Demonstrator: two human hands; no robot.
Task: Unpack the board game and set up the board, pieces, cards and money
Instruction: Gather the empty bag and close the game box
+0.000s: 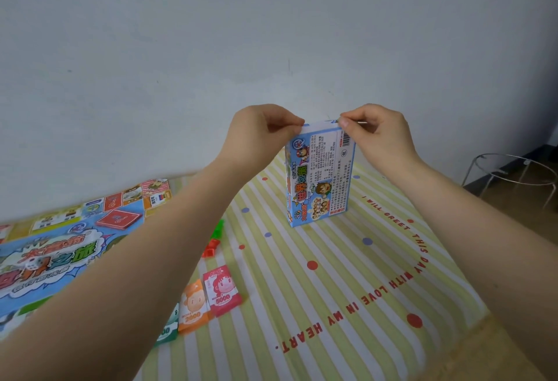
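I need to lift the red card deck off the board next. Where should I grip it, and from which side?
Grip the red card deck by its two long edges, coming down from above. It lies flat on the game board, so only its thin sides offer purchase. Its near-right side looks open; the left forearm crosses close by. Both hands, left hand and right hand, are now pinching the top of the upright game box.

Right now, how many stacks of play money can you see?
3: pink stack, orange stack to its left, green stack partly hidden behind the left forearm. More may be hidden.
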